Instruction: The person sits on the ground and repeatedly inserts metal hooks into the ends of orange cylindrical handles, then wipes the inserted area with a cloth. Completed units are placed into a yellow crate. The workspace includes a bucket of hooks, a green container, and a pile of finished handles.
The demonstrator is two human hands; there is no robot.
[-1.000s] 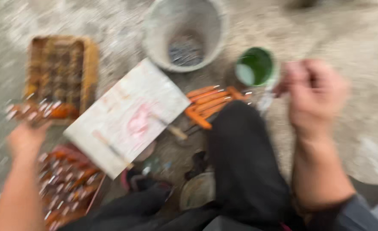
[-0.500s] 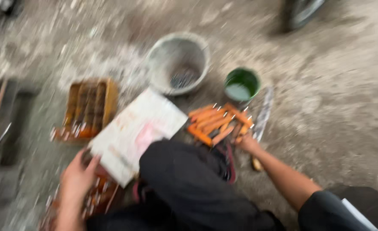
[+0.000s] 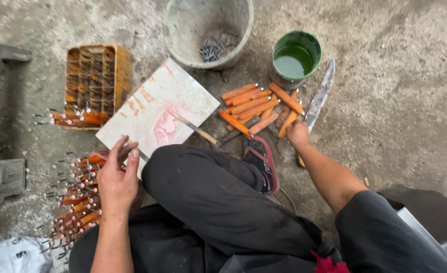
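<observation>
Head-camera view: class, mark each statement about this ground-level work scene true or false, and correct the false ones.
1. The green pot holds green liquid. True.
2. The grey bucket is filled with orange handles. False: it holds a few dark metal hooks.
3. The right hand reaches the pile of orange handles. True.
4. The left hand rests inside the orange crate. False: it hovers at the white board, apart from the crate.
5. A long blade lies beside the green pot. True.
</observation>
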